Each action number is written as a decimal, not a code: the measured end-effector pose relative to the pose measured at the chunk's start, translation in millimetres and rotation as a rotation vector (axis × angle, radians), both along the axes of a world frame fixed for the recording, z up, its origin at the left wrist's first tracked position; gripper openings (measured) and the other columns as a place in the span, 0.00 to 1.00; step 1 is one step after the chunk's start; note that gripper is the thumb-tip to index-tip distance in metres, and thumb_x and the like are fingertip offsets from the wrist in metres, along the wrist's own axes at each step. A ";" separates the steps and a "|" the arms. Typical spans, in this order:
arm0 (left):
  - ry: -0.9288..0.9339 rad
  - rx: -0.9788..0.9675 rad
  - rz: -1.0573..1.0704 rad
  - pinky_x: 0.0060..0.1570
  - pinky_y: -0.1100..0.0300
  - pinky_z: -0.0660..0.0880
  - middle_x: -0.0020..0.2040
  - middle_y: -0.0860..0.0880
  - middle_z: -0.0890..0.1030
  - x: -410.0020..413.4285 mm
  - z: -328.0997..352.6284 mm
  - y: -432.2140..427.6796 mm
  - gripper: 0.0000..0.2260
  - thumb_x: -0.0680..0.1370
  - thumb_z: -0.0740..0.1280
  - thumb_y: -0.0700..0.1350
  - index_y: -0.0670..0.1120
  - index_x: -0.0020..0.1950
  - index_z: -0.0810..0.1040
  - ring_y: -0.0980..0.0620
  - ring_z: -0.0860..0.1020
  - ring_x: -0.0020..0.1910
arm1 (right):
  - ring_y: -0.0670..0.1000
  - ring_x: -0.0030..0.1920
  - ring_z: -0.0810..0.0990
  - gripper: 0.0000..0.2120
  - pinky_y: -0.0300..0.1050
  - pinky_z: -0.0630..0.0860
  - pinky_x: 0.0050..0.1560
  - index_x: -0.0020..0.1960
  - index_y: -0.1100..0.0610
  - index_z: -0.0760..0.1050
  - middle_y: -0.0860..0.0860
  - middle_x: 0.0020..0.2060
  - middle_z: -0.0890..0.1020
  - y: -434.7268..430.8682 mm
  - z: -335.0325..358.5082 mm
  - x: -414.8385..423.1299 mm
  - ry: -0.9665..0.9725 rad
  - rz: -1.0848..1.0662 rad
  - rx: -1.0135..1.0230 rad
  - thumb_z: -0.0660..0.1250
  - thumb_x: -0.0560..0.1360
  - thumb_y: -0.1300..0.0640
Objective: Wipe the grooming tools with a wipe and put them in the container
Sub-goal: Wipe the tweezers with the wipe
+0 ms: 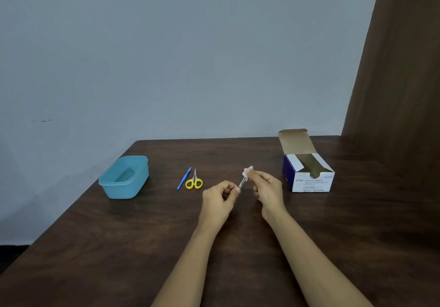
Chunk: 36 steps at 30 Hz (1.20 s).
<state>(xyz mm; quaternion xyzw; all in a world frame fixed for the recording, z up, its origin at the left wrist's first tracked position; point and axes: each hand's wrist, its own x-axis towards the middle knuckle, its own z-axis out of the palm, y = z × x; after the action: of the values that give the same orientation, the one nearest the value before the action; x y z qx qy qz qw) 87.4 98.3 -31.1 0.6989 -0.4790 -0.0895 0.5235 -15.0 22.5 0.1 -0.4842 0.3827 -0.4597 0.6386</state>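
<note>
Head view: slim silver tool (242,183), tip wrapped in white wipe (247,172).

place: a plain indoor room, perhaps a home | far: a bare blue-grey wall (190,57) is standing behind a dark wooden table (95,259) | right: a brown curtain (392,80) is hanging, an open alcohol swab box (312,184) is sitting

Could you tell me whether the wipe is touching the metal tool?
Touching: the head view shows the wipe pinched round the upper end of the metal tool.
</note>
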 end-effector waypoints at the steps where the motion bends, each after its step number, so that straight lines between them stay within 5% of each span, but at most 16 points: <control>1: -0.005 0.000 -0.004 0.37 0.67 0.75 0.34 0.56 0.80 -0.5 0.3 0.1 0.05 0.77 0.68 0.45 0.53 0.42 0.80 0.60 0.77 0.34 | 0.44 0.35 0.72 0.03 0.37 0.70 0.36 0.44 0.54 0.83 0.47 0.36 0.82 -1.2 -0.5 0.2 0.005 -0.018 0.007 0.71 0.74 0.56; 11: -0.042 0.027 0.009 0.36 0.70 0.74 0.33 0.57 0.79 -2.7 1.1 0.5 0.05 0.77 0.68 0.45 0.53 0.42 0.80 0.64 0.77 0.35 | 0.44 0.31 0.67 0.06 0.33 0.67 0.30 0.49 0.61 0.81 0.50 0.30 0.73 -3.3 -2.6 -1.5 -0.002 0.030 -0.039 0.68 0.77 0.59; 20: -0.030 -0.002 0.037 0.35 0.71 0.72 0.32 0.56 0.79 -1.9 1.3 0.6 0.05 0.77 0.68 0.45 0.52 0.42 0.80 0.61 0.77 0.33 | 0.41 0.34 0.75 0.04 0.34 0.71 0.37 0.47 0.58 0.82 0.46 0.35 0.81 1.1 -3.1 1.8 0.050 0.066 -0.110 0.70 0.75 0.59; 36: -0.035 0.009 0.073 0.34 0.73 0.71 0.33 0.56 0.79 -1.1 3.0 0.5 0.05 0.77 0.68 0.45 0.52 0.42 0.79 0.63 0.77 0.34 | 0.43 0.32 0.74 0.06 0.34 0.73 0.34 0.48 0.60 0.83 0.50 0.36 0.83 2.1 -12.1 6.4 0.095 0.074 -0.144 0.72 0.73 0.60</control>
<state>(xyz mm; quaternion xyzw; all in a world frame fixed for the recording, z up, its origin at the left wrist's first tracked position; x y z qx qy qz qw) 86.4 98.9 -28.1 0.7198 -0.4618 -0.0600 0.5148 -8.6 24.7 -11.9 -0.5641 0.3604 -0.4387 0.5995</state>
